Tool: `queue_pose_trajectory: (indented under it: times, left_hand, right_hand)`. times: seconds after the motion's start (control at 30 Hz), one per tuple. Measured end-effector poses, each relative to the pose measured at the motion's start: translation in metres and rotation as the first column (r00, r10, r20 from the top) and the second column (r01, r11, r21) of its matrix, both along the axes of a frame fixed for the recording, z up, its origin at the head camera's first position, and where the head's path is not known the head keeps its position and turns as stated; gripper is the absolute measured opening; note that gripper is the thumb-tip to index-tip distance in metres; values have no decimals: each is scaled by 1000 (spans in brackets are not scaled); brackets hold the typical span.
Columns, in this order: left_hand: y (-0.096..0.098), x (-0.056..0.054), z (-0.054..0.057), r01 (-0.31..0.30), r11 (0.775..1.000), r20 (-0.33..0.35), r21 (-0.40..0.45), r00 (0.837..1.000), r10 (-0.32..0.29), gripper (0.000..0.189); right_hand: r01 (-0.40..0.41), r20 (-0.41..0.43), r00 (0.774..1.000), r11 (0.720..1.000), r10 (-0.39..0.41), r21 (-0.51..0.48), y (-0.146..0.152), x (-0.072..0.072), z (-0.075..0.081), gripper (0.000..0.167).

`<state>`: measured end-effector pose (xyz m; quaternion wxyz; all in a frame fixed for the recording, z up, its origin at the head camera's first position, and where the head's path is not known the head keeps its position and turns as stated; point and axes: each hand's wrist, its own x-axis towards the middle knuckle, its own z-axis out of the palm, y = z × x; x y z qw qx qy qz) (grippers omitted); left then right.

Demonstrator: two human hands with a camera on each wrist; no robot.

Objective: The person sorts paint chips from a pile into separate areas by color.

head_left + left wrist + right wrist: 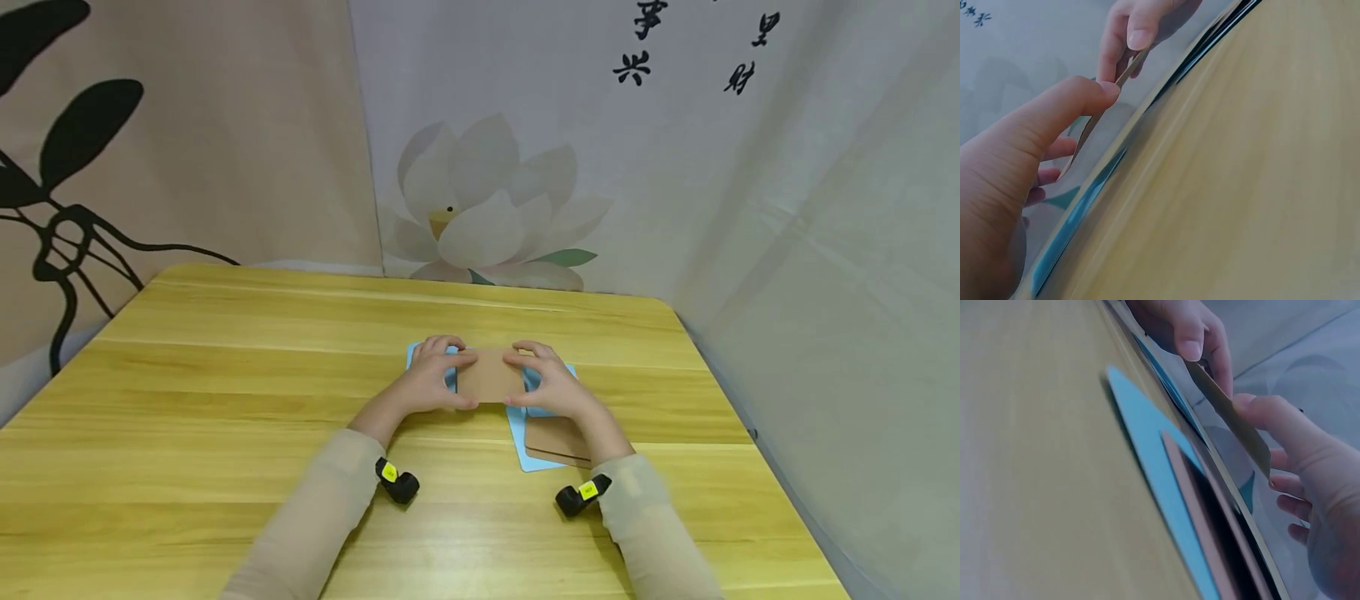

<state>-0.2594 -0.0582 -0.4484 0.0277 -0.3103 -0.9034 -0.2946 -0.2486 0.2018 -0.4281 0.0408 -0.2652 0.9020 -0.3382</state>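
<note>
A thin brown card (490,377) is held by its two sides between both hands, and the wrist views show it raised above the table. My left hand (429,382) pinches its left edge, thumb on the near side. On the right edge, my right hand (557,388) pinches it in the same way. Light-blue sheets (517,433) lie beneath and around the hands, partly covered by them. Under my right forearm, more brown cards (551,435) rest on a blue sheet; in the right wrist view these brown pieces (1191,494) overlap the blue one.
The wooden table (225,467) reaches back to a cloth backdrop (510,67) printed with a lotus flower and dark characters. Each sleeve cuff carries a small black camera, one on the left wrist (397,483) and one on the right (581,497).
</note>
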Motion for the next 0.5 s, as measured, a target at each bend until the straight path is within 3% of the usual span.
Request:
queue_pose_trajectory:
  times: [0.2, 0.5]
  left_hand:
    - [-23, 0, -2, -1, 1000, -4, 25, 1000, 1, 76]
    - [-49, 12, 0, 15, 999, -17, 36, 1000, -14, 78]
  right_hand:
    - [-15, 7, 1000, 1000, 15, -17, -22, -3, -2, 71]
    - [-38, -21, 999, 999, 39, 31, -47, 4, -5, 72]
